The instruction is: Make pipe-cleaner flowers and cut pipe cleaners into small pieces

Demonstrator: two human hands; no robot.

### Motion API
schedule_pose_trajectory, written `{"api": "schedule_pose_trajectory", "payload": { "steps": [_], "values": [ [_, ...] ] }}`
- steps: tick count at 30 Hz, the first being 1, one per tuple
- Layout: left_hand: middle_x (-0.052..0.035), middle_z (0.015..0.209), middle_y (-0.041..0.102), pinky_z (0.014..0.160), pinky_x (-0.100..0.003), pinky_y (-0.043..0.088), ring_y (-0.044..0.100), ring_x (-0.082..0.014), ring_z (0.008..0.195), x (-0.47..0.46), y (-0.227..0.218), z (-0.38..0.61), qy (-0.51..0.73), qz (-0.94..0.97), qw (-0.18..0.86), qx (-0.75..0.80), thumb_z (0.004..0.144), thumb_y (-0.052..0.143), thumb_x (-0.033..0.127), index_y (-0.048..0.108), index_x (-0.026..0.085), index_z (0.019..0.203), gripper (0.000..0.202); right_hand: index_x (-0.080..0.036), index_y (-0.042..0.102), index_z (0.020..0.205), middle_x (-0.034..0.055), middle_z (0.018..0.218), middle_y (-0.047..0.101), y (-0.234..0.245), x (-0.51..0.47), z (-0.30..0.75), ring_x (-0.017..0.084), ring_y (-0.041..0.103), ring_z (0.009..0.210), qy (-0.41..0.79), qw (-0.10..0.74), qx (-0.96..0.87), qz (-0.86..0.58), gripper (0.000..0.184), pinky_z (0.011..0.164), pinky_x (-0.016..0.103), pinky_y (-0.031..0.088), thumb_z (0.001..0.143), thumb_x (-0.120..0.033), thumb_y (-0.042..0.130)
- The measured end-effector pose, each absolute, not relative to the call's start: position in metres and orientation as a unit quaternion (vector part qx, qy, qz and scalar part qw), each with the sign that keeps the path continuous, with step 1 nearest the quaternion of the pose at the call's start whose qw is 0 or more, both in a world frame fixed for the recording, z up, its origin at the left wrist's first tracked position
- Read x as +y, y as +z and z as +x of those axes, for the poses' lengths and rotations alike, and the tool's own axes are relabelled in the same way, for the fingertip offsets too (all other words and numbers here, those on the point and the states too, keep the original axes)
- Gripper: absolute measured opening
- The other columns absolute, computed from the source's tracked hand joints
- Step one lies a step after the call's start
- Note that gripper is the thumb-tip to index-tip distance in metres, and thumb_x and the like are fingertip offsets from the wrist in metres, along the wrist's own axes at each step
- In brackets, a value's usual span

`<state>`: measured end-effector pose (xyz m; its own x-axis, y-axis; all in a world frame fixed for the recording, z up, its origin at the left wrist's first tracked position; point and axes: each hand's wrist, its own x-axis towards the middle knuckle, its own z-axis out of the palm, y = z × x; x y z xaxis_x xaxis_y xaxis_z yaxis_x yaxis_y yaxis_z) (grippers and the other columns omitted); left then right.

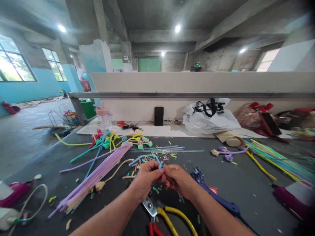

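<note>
A light blue pipe cleaner (pixel 144 157), bent over at its top, is pinched between the fingertips of both my hands. My left hand (pixel 145 178) is closed on it, and my right hand (pixel 178 178) meets it at the same end. A small blue knob shows at the fingertips; the rest of that end is hidden. Just below my hands lie metal cutters (pixel 150 207) with red and yellow handles. Beside my right forearm rests a dark blue glue gun (pixel 219 198). A bundle of purple pipe cleaners (pixel 98 173) lies to the left, with a cream flower (pixel 100 186) against it.
Several coloured pipe-cleaner flowers (pixel 105 142) are heaped at the back left. Clear glue sticks (pixel 167 149) and cut scraps lie beyond my hands. A phone (pixel 158 116) leans on the back board near a white bag (pixel 210 118). More pipe cleaners (pixel 275 160) lie right.
</note>
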<state>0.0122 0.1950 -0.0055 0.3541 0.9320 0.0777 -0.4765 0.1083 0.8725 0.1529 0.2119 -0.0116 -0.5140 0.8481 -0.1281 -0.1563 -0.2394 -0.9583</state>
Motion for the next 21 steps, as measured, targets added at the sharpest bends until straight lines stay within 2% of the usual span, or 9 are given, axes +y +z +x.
{"api": "schedule_pose_trajectory", "payload": {
  "steps": [7, 12, 16, 21],
  "values": [
    [0.0006, 0.053, 0.056, 0.053, -0.024, 0.04, 0.054, -0.0114, 0.049, 0.1968, -0.0082, 0.0136, 0.509, 0.429, 0.702, 0.252, 0.071, 0.064, 0.029, 0.054, 0.014, 0.069, 0.018, -0.011, 0.06, 0.054, -0.0021, 0.039, 0.05, -0.0126, 0.2123, 0.1525, 0.005, 0.037, 0.035, 0.68, 0.383, -0.517, -0.352, 0.046, 0.04, 0.019, 0.02, 0.073, -0.053, 0.057],
    [0.0008, 0.054, 0.056, 0.053, -0.023, 0.038, 0.053, -0.0102, 0.049, 0.1971, -0.0106, 0.0117, 0.514, 0.438, 0.695, 0.248, 0.072, 0.063, 0.026, 0.054, 0.013, 0.07, 0.016, -0.012, 0.06, 0.053, -0.0018, 0.038, 0.051, -0.013, 0.2146, 0.1506, 0.006, 0.039, 0.034, 0.681, 0.382, -0.523, -0.34, 0.046, 0.038, 0.019, 0.019, 0.072, -0.053, 0.057],
    [0.0013, 0.055, 0.055, 0.053, -0.022, 0.037, 0.051, -0.0093, 0.05, 0.1972, -0.0104, 0.0112, 0.525, 0.449, 0.673, 0.264, 0.072, 0.063, 0.027, 0.055, 0.013, 0.069, 0.017, -0.012, 0.061, 0.053, -0.0024, 0.037, 0.05, -0.0099, 0.2139, 0.149, 0.005, 0.036, 0.032, 0.639, 0.39, -0.553, -0.366, 0.046, 0.035, 0.019, 0.018, 0.071, -0.054, 0.057],
    [0.0038, 0.054, 0.05, 0.051, -0.023, 0.038, 0.049, -0.0092, 0.048, 0.198, -0.0077, 0.0129, 0.541, 0.435, 0.672, 0.257, 0.071, 0.064, 0.03, 0.052, 0.014, 0.068, 0.02, -0.013, 0.062, 0.062, -0.0019, 0.047, 0.054, -0.0055, 0.212, 0.1484, 0.006, 0.044, 0.04, 0.632, 0.401, -0.57, -0.34, 0.04, 0.039, 0.018, 0.027, 0.073, -0.05, 0.057]
  ]
}}
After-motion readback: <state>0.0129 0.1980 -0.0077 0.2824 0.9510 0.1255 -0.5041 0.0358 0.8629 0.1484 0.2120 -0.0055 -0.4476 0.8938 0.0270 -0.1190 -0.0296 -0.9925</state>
